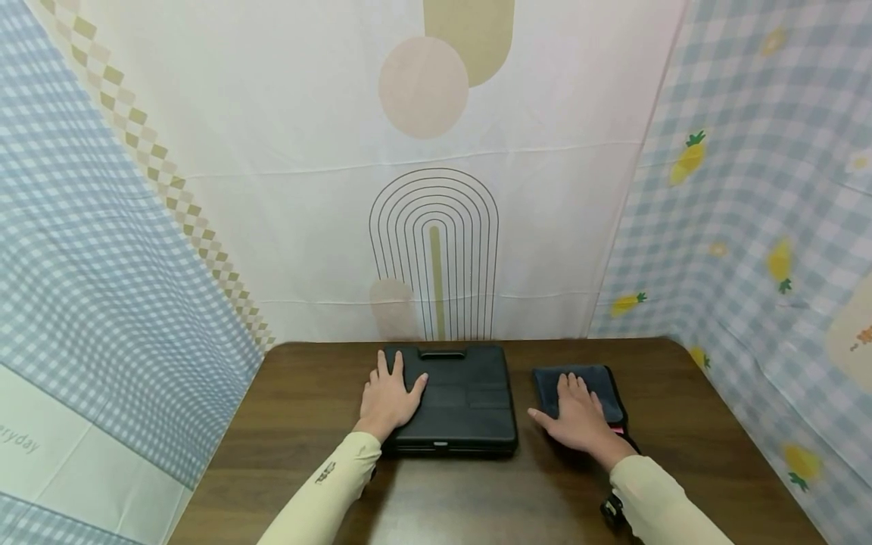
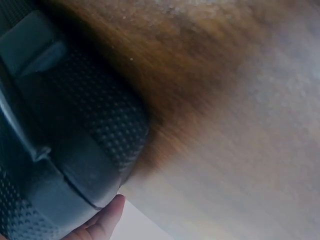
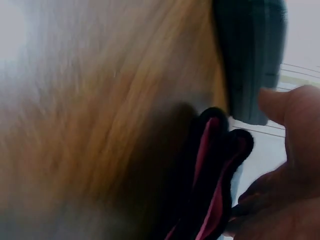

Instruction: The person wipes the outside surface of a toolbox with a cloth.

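A flat black plastic case (image 1: pixel 463 412) with a handle at its far edge lies on the table. My left hand (image 1: pixel 390 397) rests on its left side, fingers spread. In the left wrist view, the textured corner of the case (image 2: pixel 107 112) fills the left, with fingers (image 2: pixel 109 217) showing below it. To the right of the case is a folded dark blue-grey cloth (image 1: pixel 601 382) with black edging. My right hand (image 1: pixel 577 416) lies over it, fingers extended and thumb out to the left. The right wrist view shows pink inside the layered folds of the cloth (image 3: pixel 215 187), beside my right hand (image 3: pixel 295 155).
The brown wooden table (image 1: pixel 300 424) reaches back to a pale patterned curtain (image 1: pixel 306 242). Checked blue-and-white fabric hangs on both sides, with pineapple prints on the right curtain (image 1: pixel 749 227). A strip of table separates the case from the cloth.
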The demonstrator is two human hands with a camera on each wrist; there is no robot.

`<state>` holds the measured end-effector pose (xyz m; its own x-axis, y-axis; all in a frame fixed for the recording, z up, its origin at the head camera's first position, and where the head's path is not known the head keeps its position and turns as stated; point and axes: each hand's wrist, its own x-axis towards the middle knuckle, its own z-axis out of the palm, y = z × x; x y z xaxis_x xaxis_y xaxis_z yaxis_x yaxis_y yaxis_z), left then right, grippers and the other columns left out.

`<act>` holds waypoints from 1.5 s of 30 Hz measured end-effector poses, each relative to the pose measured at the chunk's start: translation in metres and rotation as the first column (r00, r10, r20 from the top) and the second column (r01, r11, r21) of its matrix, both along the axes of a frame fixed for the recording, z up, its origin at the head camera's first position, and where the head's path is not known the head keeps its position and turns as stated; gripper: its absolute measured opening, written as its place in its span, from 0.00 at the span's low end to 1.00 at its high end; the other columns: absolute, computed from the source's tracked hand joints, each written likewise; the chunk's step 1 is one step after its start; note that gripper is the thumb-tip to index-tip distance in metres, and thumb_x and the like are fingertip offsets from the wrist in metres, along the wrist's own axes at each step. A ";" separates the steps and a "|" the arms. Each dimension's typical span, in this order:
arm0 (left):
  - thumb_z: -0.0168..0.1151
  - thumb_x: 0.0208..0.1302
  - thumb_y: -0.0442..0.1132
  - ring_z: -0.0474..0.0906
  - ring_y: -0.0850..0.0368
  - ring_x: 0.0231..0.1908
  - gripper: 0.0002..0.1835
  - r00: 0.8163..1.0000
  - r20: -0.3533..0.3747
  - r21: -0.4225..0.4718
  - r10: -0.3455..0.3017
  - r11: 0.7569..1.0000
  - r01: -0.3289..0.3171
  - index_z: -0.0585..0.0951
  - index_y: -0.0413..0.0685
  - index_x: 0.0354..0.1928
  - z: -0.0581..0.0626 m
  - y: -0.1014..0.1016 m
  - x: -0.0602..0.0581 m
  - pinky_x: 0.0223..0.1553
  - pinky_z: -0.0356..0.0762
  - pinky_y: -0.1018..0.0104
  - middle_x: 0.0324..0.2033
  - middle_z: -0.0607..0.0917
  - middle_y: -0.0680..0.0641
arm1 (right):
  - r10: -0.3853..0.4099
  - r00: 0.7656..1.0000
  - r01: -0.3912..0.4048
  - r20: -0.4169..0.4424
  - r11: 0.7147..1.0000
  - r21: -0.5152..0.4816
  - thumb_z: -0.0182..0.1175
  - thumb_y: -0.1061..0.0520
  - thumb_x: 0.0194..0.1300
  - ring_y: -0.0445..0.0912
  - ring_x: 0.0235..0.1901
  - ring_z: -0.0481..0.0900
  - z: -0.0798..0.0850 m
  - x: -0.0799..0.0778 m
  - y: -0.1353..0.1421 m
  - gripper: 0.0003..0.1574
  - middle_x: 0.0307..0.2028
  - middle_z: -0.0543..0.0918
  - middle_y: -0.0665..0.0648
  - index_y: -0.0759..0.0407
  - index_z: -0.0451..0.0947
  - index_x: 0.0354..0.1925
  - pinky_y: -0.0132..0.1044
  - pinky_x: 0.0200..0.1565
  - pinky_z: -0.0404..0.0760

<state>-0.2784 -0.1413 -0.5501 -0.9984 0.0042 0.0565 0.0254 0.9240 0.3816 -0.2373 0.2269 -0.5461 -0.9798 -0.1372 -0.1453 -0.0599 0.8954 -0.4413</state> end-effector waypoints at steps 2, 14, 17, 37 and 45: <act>0.44 0.79 0.72 0.63 0.25 0.77 0.47 1.000 -0.001 -0.002 0.001 1.000 -0.001 0.57 0.48 0.86 0.000 0.000 0.000 0.73 0.70 0.32 0.85 0.50 0.30 | 0.010 1.000 -0.010 0.012 1.000 0.030 0.60 0.29 0.75 0.78 0.82 0.38 -0.003 -0.004 -0.001 0.71 0.82 0.40 0.83 0.79 0.41 0.82 0.79 0.78 0.40; 0.43 0.79 0.72 0.63 0.26 0.78 0.47 1.000 0.001 -0.014 -0.006 1.000 0.006 0.56 0.49 0.86 -0.001 0.002 -0.003 0.73 0.70 0.33 0.85 0.50 0.30 | 0.003 1.000 -0.003 -0.002 0.991 0.137 0.50 0.58 0.78 0.82 0.80 0.41 -0.012 -0.015 -0.011 0.45 0.78 0.43 0.90 0.88 0.48 0.77 0.81 0.76 0.47; 0.43 0.79 0.73 0.63 0.26 0.78 0.47 1.000 0.003 -0.023 0.000 1.000 0.000 0.56 0.49 0.86 -0.001 0.001 -0.003 0.73 0.70 0.34 0.85 0.50 0.31 | 0.015 0.999 -0.010 -0.031 0.988 0.156 0.48 0.61 0.77 0.83 0.79 0.47 -0.013 -0.016 -0.011 0.41 0.77 0.48 0.91 0.88 0.52 0.75 0.81 0.75 0.52; 0.42 0.80 0.72 0.62 0.26 0.79 0.47 1.000 0.015 -0.030 0.001 1.000 0.000 0.56 0.49 0.86 -0.005 -0.003 -0.002 0.74 0.69 0.33 0.85 0.49 0.30 | -0.204 0.949 0.161 -0.242 0.969 -0.185 0.37 0.53 0.84 0.64 0.36 0.88 0.005 -0.022 -0.013 0.35 0.44 0.90 0.72 0.72 0.64 0.77 0.64 0.46 0.85; 0.43 0.79 0.72 0.62 0.26 0.78 0.47 1.000 0.005 -0.024 0.000 1.000 0.001 0.56 0.49 0.86 -0.004 -0.001 -0.003 0.74 0.70 0.33 0.85 0.49 0.31 | -0.354 0.887 0.210 -0.296 0.880 -0.425 0.36 0.47 0.87 0.71 0.56 0.85 0.031 -0.032 -0.034 0.34 0.62 0.84 0.74 0.61 0.67 0.78 0.67 0.60 0.81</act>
<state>-0.2809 -0.1428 -0.5544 -0.9987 0.0060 0.0514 0.0241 0.9330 0.3592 -0.2690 0.1927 -0.5153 -0.9576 0.1808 0.2244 -0.0470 0.6704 -0.7405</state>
